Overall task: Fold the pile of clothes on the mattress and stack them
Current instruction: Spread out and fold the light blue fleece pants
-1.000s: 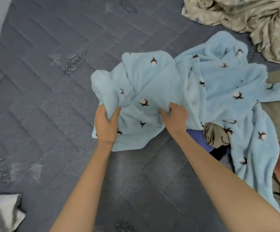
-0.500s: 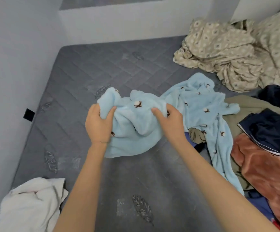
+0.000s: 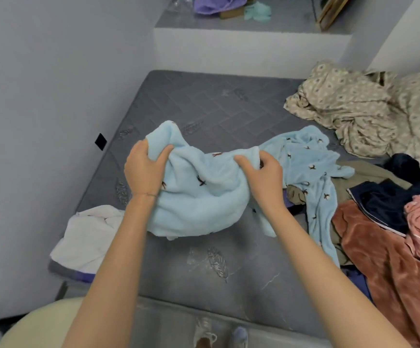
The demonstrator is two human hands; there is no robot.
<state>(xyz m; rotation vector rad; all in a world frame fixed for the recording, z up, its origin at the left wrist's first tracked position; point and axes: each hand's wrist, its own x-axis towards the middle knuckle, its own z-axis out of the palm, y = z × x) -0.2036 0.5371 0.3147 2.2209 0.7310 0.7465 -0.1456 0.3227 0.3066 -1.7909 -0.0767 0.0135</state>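
A light blue fleece garment with small dark and white flower prints hangs bunched above the grey quilted mattress. My left hand grips its upper left edge, and my right hand grips the edge about a forearm's length to the right. The rest of the blue fleece trails right onto the pile of clothes, where rust velvet, pink, navy and olive pieces lie heaped together.
A white cloth lies crumpled at the mattress's near left corner. A beige patterned sheet is heaped at the back right. The wall runs along the left. A raised ledge behind the mattress carries purple and teal items.
Both hands have lifted the blue fleece up off the mattress and drawn it toward me. The view has pulled back and risen, bringing the ledge, the white cloth and my feet into sight.
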